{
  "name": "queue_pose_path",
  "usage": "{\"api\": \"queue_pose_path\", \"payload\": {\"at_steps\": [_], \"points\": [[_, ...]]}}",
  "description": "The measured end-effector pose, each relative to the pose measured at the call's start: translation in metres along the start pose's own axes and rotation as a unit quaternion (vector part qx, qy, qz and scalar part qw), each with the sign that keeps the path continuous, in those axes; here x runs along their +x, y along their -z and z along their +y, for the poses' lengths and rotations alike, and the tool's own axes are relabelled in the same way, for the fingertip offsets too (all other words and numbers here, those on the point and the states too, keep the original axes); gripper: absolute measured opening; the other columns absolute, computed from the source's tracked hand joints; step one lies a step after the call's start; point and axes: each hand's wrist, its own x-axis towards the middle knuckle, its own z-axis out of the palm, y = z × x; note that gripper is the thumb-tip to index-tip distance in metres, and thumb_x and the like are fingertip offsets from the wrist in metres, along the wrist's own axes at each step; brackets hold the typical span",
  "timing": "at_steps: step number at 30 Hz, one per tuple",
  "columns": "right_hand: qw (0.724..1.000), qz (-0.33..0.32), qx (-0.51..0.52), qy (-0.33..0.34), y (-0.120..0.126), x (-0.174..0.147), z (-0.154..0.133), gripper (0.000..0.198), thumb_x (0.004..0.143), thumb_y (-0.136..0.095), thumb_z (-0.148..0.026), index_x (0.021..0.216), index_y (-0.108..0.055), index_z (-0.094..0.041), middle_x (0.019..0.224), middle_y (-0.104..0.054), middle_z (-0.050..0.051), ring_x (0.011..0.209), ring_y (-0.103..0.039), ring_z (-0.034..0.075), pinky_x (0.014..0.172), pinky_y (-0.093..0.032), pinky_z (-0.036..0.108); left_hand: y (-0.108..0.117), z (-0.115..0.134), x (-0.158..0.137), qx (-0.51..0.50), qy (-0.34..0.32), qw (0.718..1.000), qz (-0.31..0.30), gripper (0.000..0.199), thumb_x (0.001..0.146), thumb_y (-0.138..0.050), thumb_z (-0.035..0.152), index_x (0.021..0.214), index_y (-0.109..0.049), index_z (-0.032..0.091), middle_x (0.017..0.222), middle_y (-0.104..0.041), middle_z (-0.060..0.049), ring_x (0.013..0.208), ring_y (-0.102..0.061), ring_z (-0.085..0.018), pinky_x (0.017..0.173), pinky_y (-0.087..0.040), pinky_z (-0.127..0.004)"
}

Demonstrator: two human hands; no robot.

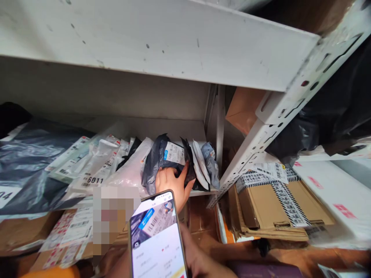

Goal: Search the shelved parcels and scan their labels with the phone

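Note:
A black plastic mailer bag [153, 158] with a white barcode label [174, 153] stands among other parcels on the shelf. My left hand [174, 185] grips its front, with the index finger by the label's lower corner and the thumb apart to the right. Nearer to me, my right hand [193, 247] holds a smartphone [156, 251] upright; most of that hand is behind the phone. The phone's screen displays a close picture of the label above a white page. A pale pink mailer [130, 166] stands left of the black bag, and thin white [201, 162] and grey [210, 162] packets stand right of it.
Overhead runs a white metal shelf beam [150, 42], joined to a slotted upright post [261, 131]. Clear bags and a large dark mailer [43, 154] lie leftward. Cardboard boxes [266, 204] with striped tape are stacked low on the right. A mosaic patch hides part of the lower left.

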Motion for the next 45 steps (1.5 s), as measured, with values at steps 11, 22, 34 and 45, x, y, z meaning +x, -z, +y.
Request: {"api": "queue_pose_path", "payload": {"at_steps": [11, 22, 34, 45], "points": [[0.999, -0.01, 0.032, 0.003, -0.01, -0.005, -0.018, 0.116, 0.05, -0.095, -0.042, 0.148, -0.035, -0.021, 0.139, -0.055, 0.013, 0.136, -0.044, 0.035, 0.116, -0.025, 0.049, -0.001, 0.0, -0.001, 0.008, -0.007, 1.0, 0.002, 0.055, 0.086, -0.063, 0.045, 0.135, -0.063, 0.021, 0.087, -0.049, -0.011, 0.085, -0.045, -0.031, 0.09, -0.045, -0.05], [0.999, -0.006, 0.019, 0.034, -0.016, -0.008, -0.02, 0.115, 0.054, -0.092, -0.048, 0.148, -0.034, -0.018, 0.139, -0.056, 0.015, 0.132, -0.049, 0.035, 0.113, -0.031, 0.048, -0.002, -0.002, -0.002, 0.004, -0.008, 1.0, -0.011, 0.055, 0.088, -0.06, 0.046, 0.137, -0.061, 0.021, 0.088, -0.05, -0.012, 0.086, -0.045, -0.032, 0.093, -0.044, -0.051], [0.999, -0.002, 0.033, 0.001, -0.018, -0.009, -0.025, 0.11, 0.056, -0.092, -0.043, 0.148, -0.035, -0.021, 0.133, -0.06, 0.013, 0.13, -0.051, 0.036, 0.114, -0.029, 0.051, -0.003, -0.001, -0.002, 0.009, -0.006, 1.0, 0.0, 0.056, 0.086, -0.063, 0.045, 0.136, -0.062, 0.021, 0.086, -0.051, -0.011, 0.084, -0.045, -0.031, 0.094, -0.044, -0.052], [0.999, -0.002, 0.028, -0.03, 0.013, 0.003, 0.015, 0.129, 0.041, -0.097, -0.04, 0.15, -0.031, -0.022, 0.151, -0.043, 0.014, 0.143, -0.032, 0.04, 0.117, -0.024, 0.051, 0.007, -0.005, 0.013, -0.041, 0.03, 0.999, -0.002, 0.062, 0.094, -0.048, 0.049, 0.138, -0.054, 0.006, 0.092, -0.064, -0.015, 0.088, -0.059, -0.033, 0.079, -0.05, -0.042]]}}
